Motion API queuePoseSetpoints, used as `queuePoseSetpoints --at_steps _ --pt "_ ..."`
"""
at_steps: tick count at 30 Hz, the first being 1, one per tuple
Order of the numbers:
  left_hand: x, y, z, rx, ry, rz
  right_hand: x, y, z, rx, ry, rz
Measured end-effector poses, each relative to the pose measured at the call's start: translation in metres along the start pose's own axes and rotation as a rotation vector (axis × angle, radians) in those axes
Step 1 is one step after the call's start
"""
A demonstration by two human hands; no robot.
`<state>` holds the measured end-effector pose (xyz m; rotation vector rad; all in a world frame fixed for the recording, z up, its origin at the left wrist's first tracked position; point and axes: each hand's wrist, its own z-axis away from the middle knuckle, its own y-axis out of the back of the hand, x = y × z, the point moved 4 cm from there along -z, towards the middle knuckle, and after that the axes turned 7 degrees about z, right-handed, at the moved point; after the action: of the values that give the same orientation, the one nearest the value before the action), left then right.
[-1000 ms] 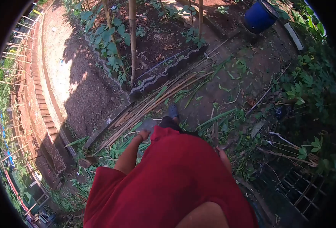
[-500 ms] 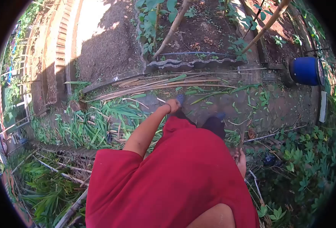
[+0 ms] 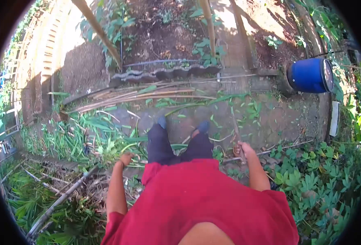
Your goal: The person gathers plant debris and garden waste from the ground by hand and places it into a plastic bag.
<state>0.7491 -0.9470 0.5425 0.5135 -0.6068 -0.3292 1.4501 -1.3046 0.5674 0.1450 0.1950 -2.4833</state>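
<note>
My right hand [image 3: 245, 150] is closed around the lower end of a long thin brown stick-like tool [image 3: 235, 124], which points forward over the path. Whether it is a blade or a plain stick, I cannot make out. On the other side, my left hand [image 3: 126, 158] is low beside my left leg, right by some light green leaves [image 3: 111, 150]. Its fingers are blurred, so a grip on a stalk cannot be confirmed. Cut green leaves [image 3: 76, 136] lie strewn on the ground to the left.
Long dry poles [image 3: 147, 97] lie across the path before my feet. Behind them a wavy edging [image 3: 164, 74] borders a soil bed with upright poles [image 3: 208, 28]. A blue barrel [image 3: 311, 76] lies on its side at right. Leafy plants [image 3: 311, 179] grow at lower right.
My left hand has swung from in front of me back and out to the left. My right hand has come forward with the stick-like tool, and the view has shifted.
</note>
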Motion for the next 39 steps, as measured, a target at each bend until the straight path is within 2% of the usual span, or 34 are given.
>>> queuePoseSetpoints --at_steps 1,2,3,4,5,9,11,12,14,15,16,17,18,20,22,23,24,26,28,30,32,33,35,36,38,39 --pt "0.044 0.012 0.003 0.033 0.247 0.379 -0.011 0.013 0.006 0.102 -0.042 0.105" --pt "0.095 0.029 0.008 0.165 0.48 0.757 -0.005 0.032 0.013 0.215 -0.108 0.206" --pt "0.122 0.029 0.001 0.208 0.463 0.812 -0.012 0.043 0.003 0.213 -0.112 0.182" --pt "0.145 0.029 -0.008 0.252 0.447 0.872 -0.029 0.056 -0.012 0.262 -0.062 0.335" --pt "0.162 0.025 -0.02 0.218 0.437 0.807 -0.036 0.066 -0.022 0.309 -0.025 0.492" --pt "0.218 -0.01 -0.075 -0.022 0.376 0.649 -0.052 0.087 -0.084 0.427 0.052 0.612" --pt "0.248 -0.027 -0.111 -0.141 0.379 0.571 -0.056 0.115 -0.143 0.615 0.383 1.201" --pt "0.251 -0.036 -0.132 -0.163 0.38 0.566 -0.062 0.115 -0.161 0.622 0.333 1.247" --pt "0.266 -0.058 -0.163 -0.145 0.217 0.734 -0.086 0.115 -0.201 0.567 0.202 1.336" --pt "0.285 -0.048 -0.179 -0.177 0.234 0.774 -0.1 0.116 -0.228 0.514 0.132 1.364" --pt "0.293 -0.052 -0.186 -0.195 0.253 0.785 -0.111 0.117 -0.253 0.579 0.232 1.347" --pt "0.294 -0.056 -0.194 -0.129 0.31 0.915 -0.118 0.118 -0.276 0.645 0.333 1.324" --pt "0.289 -0.068 -0.203 -0.059 0.37 1.043 -0.129 0.118 -0.293 0.69 0.335 1.336" --pt "0.259 -0.116 -0.2 -0.073 0.451 1.083 -0.151 0.112 -0.332 0.742 0.3 1.357" --pt "0.217 -0.171 -0.182 -0.176 0.438 0.765 -0.151 0.11 -0.374 0.736 0.244 1.382" --pt "0.217 -0.172 -0.176 -0.196 0.406 0.575 -0.147 0.106 -0.392 0.714 0.227 1.369" --pt "0.216 -0.174 -0.174 -0.205 0.42 0.576 -0.139 0.102 -0.405 0.694 0.21 1.354" --pt "0.222 -0.169 -0.171 -0.169 0.418 0.637 -0.092 0.077 -0.4 0.68 0.074 1.638" --pt "0.23 -0.175 -0.167 -0.235 0.45 0.733 -0.055 0.029 -0.34 0.639 0.08 1.535" --pt "0.246 -0.174 -0.176 -0.265 0.455 0.833 -0.022 0.022 -0.321 0.34 0.163 1.403" --pt "0.264 -0.168 -0.184 -0.315 0.477 0.851 0.004 0.017 -0.29 0.071 0.413 1.375" --pt "0.276 -0.159 -0.189 -0.309 0.499 0.884 0.003 0.01 -0.275 0.063 0.423 1.374" --pt "0.279 -0.163 -0.192 -0.289 0.489 0.916 -0.007 0.01 -0.254 0.228 0.277 1.334" --pt "0.282 -0.17 -0.195 -0.285 0.469 0.955 -0.012 0.009 -0.256 0.226 0.278 1.341" --pt "0.284 -0.177 -0.197 -0.281 0.484 0.968 -0.019 0.026 -0.276 0.611 0.242 1.134" --pt "0.284 -0.18 -0.198 -0.289 0.485 0.938 -0.018 0.029 -0.294 0.639 0.255 1.144"
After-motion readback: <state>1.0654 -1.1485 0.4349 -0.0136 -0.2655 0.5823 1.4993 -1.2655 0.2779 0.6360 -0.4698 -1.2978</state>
